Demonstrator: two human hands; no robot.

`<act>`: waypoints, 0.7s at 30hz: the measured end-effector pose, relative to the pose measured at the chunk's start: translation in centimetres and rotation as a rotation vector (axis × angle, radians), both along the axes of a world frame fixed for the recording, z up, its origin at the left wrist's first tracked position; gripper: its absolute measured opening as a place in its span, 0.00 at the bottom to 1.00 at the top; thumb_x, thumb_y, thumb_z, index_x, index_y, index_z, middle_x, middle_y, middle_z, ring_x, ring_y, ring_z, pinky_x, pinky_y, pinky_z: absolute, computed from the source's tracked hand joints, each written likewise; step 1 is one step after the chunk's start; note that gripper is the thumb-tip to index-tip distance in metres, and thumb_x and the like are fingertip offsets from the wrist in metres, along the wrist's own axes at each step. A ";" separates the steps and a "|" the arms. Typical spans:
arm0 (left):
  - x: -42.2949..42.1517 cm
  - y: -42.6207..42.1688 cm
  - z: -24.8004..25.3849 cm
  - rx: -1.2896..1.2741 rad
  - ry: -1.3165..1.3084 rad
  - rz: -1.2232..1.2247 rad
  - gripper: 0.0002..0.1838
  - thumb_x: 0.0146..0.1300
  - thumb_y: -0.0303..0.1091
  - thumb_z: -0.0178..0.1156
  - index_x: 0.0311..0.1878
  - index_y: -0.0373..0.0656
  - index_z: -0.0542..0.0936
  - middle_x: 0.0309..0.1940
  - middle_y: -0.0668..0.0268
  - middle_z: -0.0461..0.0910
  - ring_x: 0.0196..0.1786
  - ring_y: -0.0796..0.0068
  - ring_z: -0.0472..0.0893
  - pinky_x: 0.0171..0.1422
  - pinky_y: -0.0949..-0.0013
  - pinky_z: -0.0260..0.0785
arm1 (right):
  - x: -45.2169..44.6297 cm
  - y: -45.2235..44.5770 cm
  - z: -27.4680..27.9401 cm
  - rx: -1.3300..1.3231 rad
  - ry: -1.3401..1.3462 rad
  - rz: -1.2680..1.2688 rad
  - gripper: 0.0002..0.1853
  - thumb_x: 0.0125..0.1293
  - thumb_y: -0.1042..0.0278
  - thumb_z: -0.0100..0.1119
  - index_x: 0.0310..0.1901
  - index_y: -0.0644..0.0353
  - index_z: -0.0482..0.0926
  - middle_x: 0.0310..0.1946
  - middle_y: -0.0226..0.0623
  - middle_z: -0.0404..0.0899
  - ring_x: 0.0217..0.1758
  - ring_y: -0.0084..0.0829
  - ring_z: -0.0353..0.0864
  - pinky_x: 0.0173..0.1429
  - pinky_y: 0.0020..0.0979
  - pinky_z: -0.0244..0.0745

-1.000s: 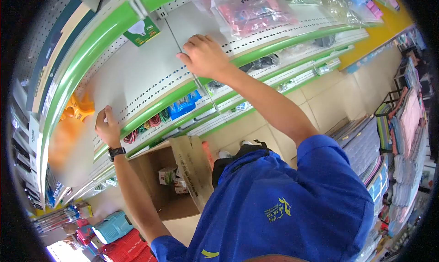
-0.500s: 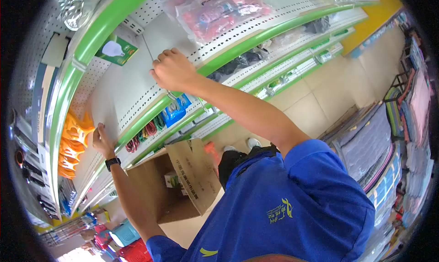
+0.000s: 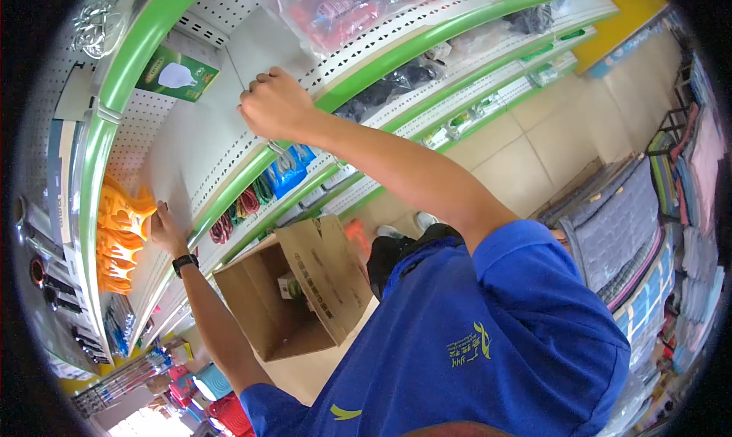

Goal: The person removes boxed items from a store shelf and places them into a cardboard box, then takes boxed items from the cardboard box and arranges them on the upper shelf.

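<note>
My right hand [image 3: 274, 105] is closed over the white perforated shelf [image 3: 229, 143], near a seam between panels. Metal hooks [image 3: 284, 156] show just below it at the green front edge; what its curled fingers hold is hidden. My left hand [image 3: 166, 229], with a dark watch on the wrist, grips the front edge of the same shelf farther left. Orange plastic items [image 3: 120, 239] hang close beside it. A green box with a bulb picture [image 3: 177, 75] stands at the back of the shelf, left of my right hand.
An open cardboard box [image 3: 324, 269] with small boxes inside stands on the floor below the shelf. Pink items in clear bags [image 3: 358, 10] lie on the upper shelf. Blue packs [image 3: 288, 176] hang lower. Folded textiles [image 3: 618, 216] are stacked at the right.
The view has shifted, and the orange items and the bulb box show more fully. My right hand appears farther left along the shelf; my left hand stays at the shelf edge.
</note>
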State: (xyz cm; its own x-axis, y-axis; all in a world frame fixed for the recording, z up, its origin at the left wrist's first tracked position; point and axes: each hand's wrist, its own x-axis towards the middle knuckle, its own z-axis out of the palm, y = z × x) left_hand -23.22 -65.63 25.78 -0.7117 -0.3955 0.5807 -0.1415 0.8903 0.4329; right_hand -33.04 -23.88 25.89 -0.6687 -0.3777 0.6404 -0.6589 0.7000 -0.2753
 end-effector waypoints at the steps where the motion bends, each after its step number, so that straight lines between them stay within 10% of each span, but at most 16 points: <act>1: 0.0 -0.2 -0.1 -0.005 -0.003 0.005 0.26 0.73 0.51 0.58 0.44 0.34 0.88 0.37 0.58 0.90 0.40 0.67 0.87 0.46 0.65 0.77 | 0.0 0.1 0.0 0.002 -0.004 0.003 0.15 0.66 0.59 0.60 0.27 0.60 0.86 0.28 0.42 0.85 0.38 0.40 0.84 0.49 0.39 0.73; 18: -0.2 -0.8 -0.4 0.046 -0.038 0.033 0.24 0.73 0.49 0.59 0.42 0.33 0.87 0.37 0.57 0.89 0.39 0.69 0.87 0.47 0.66 0.77 | -0.4 -0.2 -0.2 -0.067 -0.057 0.005 0.16 0.64 0.60 0.59 0.22 0.57 0.84 0.23 0.41 0.84 0.31 0.41 0.83 0.46 0.40 0.73; 21: -0.1 -1.0 -0.3 0.022 -0.076 0.068 0.24 0.73 0.49 0.59 0.41 0.33 0.88 0.36 0.57 0.89 0.38 0.69 0.87 0.47 0.66 0.77 | -0.5 -0.3 -0.3 -0.073 -0.061 0.021 0.07 0.51 0.65 0.61 0.24 0.57 0.84 0.27 0.45 0.86 0.31 0.41 0.85 0.47 0.40 0.71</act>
